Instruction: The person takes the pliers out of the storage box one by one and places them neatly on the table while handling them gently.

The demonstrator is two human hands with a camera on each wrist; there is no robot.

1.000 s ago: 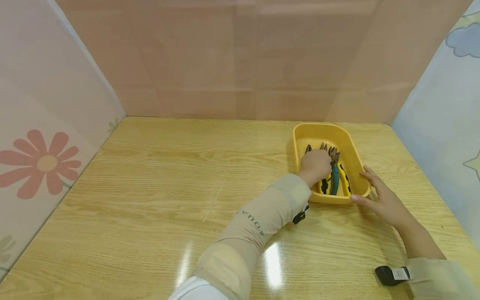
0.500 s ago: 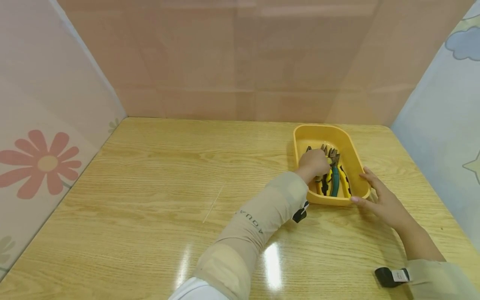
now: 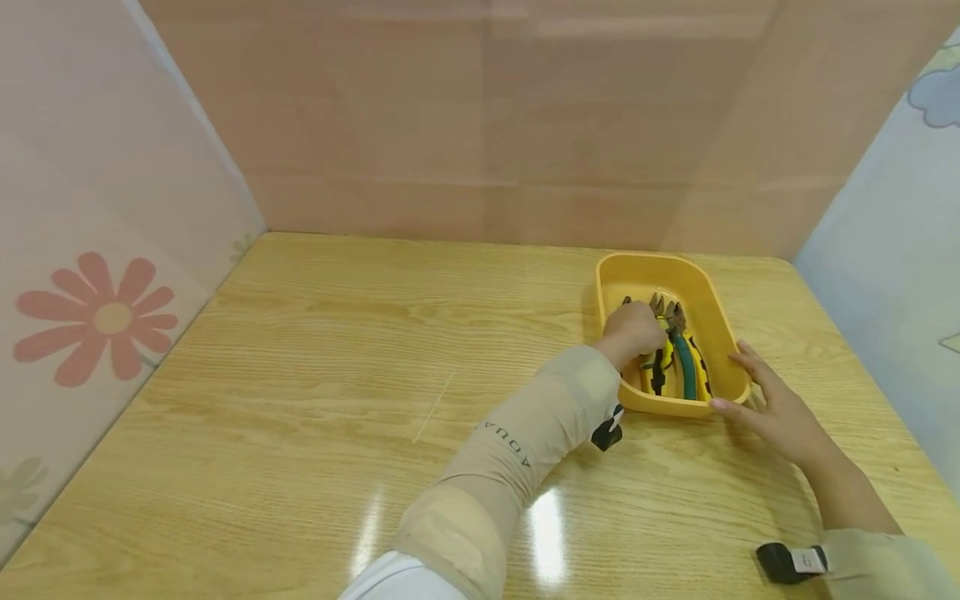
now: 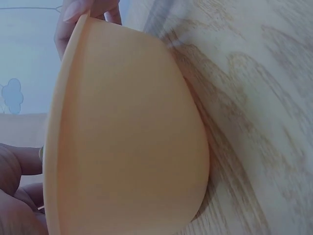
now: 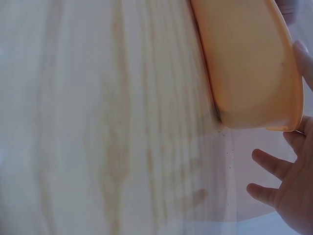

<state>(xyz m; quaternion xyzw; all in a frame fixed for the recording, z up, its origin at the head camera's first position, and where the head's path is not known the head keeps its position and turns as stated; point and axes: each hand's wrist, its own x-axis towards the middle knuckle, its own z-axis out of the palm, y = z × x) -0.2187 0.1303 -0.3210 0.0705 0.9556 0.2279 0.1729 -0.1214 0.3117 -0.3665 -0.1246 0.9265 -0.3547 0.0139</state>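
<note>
A yellow plastic bin (image 3: 723,321) stands at the table's right. Several pliers lie inside, with yellow-and-black handles (image 3: 702,367) and one teal handle (image 3: 687,371); their dark jaws point away from me. My left hand (image 3: 636,327) reaches down into the bin's left half and grips a yellow-and-black pair of pliers (image 3: 663,323), though the fingertips are mostly hidden. In the left wrist view the bin wall (image 4: 129,132) covers much of it. My right hand (image 3: 780,417) touches the near right corner, thumb on the front rim; its other fingers (image 5: 266,162) are straight and spread.
The wooden table (image 3: 337,350) extends left of the bin, with a thin pale line (image 3: 432,408) on it. A brown panel (image 3: 480,125) closes the back. Printed side walls (image 3: 900,250) stand left and right.
The view has shifted slightly. Inside the bin the teal-handled pliers have moved a little right and tilted. Left hand stays among the pliers; right hand keeps touching the corner.
</note>
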